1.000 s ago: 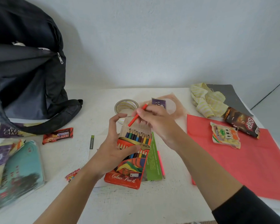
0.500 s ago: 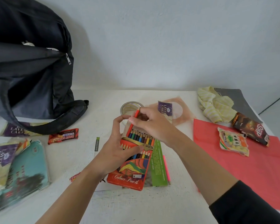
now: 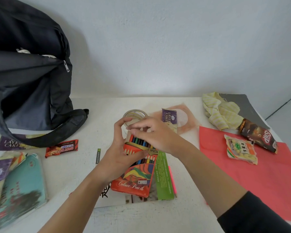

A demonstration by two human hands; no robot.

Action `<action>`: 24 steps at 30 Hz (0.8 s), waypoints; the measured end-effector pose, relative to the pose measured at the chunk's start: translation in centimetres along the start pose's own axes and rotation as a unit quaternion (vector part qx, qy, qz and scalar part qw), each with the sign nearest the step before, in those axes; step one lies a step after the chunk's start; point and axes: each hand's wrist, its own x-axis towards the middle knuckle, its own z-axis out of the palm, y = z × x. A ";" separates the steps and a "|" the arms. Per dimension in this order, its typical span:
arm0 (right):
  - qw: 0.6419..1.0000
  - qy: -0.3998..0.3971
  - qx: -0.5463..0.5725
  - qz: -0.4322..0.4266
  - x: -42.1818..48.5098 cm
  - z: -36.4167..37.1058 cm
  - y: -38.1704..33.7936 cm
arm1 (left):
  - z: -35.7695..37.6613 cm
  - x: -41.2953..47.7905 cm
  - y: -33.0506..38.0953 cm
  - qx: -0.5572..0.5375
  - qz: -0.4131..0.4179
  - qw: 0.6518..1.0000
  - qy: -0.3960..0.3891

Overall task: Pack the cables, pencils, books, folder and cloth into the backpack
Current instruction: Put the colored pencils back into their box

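Note:
An orange colour-pencil box (image 3: 135,179) lies open on a white book with a green band (image 3: 163,178) in the middle of the table. My left hand (image 3: 120,154) grips the box at its open end. My right hand (image 3: 155,133) curls over the top, fingertips on a red pencil (image 3: 131,138) that stands at the left of the row inside. A loose pink pencil (image 3: 172,180) lies to the right of the book. The black backpack (image 3: 32,78) stands open at the far left. A yellow striped cloth (image 3: 220,113) and a red folder (image 3: 262,180) lie on the right.
A tape roll (image 3: 135,114) sits just behind my hands. Snack packets are scattered about: Many Bars (image 3: 62,148), Layer Cake (image 3: 169,116), a dark Slip pack (image 3: 259,135), a nut bag (image 3: 241,149). A teal book (image 3: 24,180) lies front left, and a grey sheet (image 3: 242,105) is under the cloth.
My right hand brought the red pencil down from above the box and slid it into the left of the row. My left hand kept hold of the box.

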 end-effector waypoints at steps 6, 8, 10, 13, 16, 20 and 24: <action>0.990 0.105 0.087 -0.034 -0.7 -0.9 1.3 | -0.1 -0.2 0.1 -0.005 -0.014 1.000 -0.008; 0.977 0.182 0.107 -0.020 -1.1 -1.7 2.5 | -0.3 -0.3 0.0 -0.006 -0.022 1.000 0.006; 0.971 0.229 0.064 0.030 -1.6 -2.7 4.0 | -0.4 -0.4 -0.1 -0.005 -0.035 0.999 0.025; 0.982 0.111 -0.066 0.137 -3.5 -4.1 5.9 | -0.4 -0.7 -0.5 -0.011 -0.054 0.997 0.046; 0.961 -0.068 -0.162 0.215 -5.2 -4.1 6.9 | -0.3 -0.9 -0.8 -0.014 -0.066 0.996 0.050; 0.950 -0.116 -0.162 0.240 -6.3 -2.6 7.8 | 0.3 -1.0 -1.0 -0.014 -0.071 0.996 0.049; 0.947 -0.054 -0.190 0.253 -6.4 -1.2 8.2 | 0.7 -1.1 -1.4 -0.012 -0.081 0.995 0.048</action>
